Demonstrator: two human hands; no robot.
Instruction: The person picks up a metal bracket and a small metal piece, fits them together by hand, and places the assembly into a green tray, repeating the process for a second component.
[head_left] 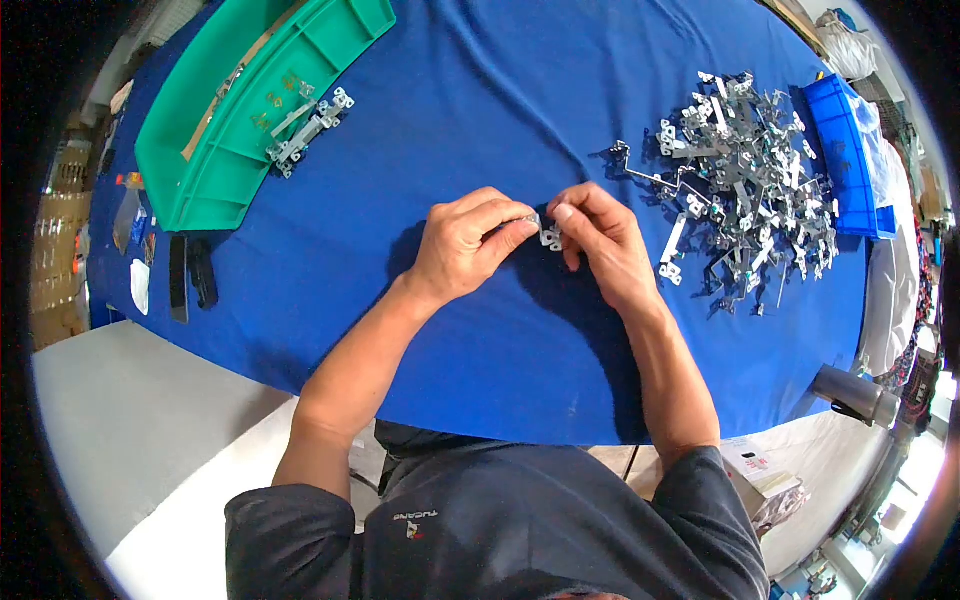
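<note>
Between my two hands, over the middle of the blue cloth, is a small silvery metal bracket (pixel 550 238) with holes in it. My left hand (pixel 468 240) pinches its left end between thumb and index finger. From the other side, the thumb and fingers of my right hand (pixel 603 238) close on the bracket's right part. Fingers cover most of the piece. To the right lies a big heap of similar metal brackets (pixel 750 185), with one loose bracket (pixel 673 250) at its near left edge.
A green bin (pixel 215 190) stands at the back left, with a few metal brackets (pixel 310 130) beside it. A blue bin (pixel 838 150) borders the heap on the right. Dark objects (pixel 190 280) lie at the left edge; a grey metal bottle (pixel 855 395) is at the right edge.
</note>
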